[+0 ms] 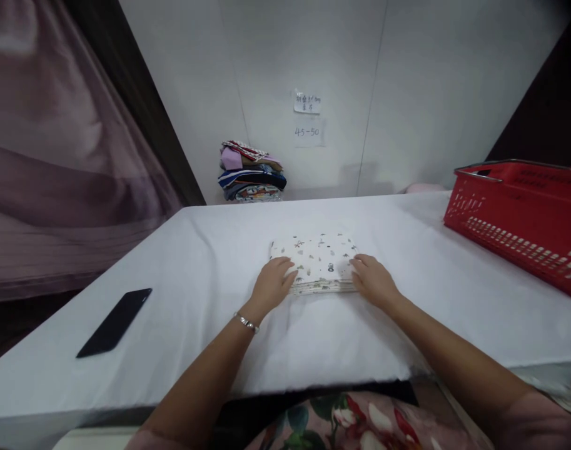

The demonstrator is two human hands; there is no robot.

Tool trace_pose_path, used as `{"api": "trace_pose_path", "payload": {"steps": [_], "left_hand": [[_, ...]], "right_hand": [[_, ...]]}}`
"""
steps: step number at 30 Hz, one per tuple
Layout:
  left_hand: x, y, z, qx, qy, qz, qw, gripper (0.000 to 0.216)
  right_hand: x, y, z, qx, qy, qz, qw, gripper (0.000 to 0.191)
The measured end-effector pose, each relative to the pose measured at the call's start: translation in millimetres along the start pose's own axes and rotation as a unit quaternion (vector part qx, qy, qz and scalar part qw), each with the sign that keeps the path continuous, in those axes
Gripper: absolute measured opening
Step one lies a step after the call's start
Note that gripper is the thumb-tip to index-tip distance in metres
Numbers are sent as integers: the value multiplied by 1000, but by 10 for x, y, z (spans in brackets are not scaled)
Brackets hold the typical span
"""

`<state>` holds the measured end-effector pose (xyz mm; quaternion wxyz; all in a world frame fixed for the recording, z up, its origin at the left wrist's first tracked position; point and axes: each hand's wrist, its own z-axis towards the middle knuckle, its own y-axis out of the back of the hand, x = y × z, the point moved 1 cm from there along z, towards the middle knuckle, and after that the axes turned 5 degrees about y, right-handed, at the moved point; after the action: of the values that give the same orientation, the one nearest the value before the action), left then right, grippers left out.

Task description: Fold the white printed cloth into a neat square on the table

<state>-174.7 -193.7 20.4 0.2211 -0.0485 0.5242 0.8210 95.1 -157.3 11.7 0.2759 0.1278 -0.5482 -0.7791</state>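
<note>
A folded white cloth point(319, 257) with small printed figures lies flat in several layers on the white-covered table point(210, 350). My left hand point(272, 284) grips its left side, fingers curled over the top and thumb near the front edge. On the opposite side, my right hand point(373, 280) holds the right edge in much the same way. The layered front edge of the cloth faces me between both hands. A silvery bracelet point(246, 322) circles my left wrist.
A dark flat phone-like slab point(114, 322) rests at the left. Beyond the far table edge, folded fabrics point(252, 172) are piled against the wall. A red plastic basket point(520, 219) stands at the right. Two paper notes point(308, 132) hang on the wall; a pink curtain point(69, 137) hangs left.
</note>
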Motion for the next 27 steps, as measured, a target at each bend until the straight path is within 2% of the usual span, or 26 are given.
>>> {"api": "trace_pose_path", "payload": {"steps": [3,5,8,11,18,24,27], "left_hand": [[-63,-174,69,58,-50,-12,997,22],[-58,-269,38,88,-67,-7,994,22],[-17,-346,-53,100,-73,1,992,23],[2,-362,-99,95,-78,4,992,24],[-39,-391,-46,99,-76,19,992,19],[-54,-371,-48,96,-45,-19,994,26],[-68,-369,-78,92,-40,-13,995,30]], "right_hand": [[48,-45,126,-18,89,101,991,33],[-8,-136,143,10,114,155,981,32],[-150,-291,77,38,131,195,971,31],[-223,-360,1,24,132,204,970,30],[-136,-306,-5,-4,149,176,973,26],[-132,-343,-41,-27,131,167,977,28],[-123,-352,-70,-10,130,153,980,30]]}}
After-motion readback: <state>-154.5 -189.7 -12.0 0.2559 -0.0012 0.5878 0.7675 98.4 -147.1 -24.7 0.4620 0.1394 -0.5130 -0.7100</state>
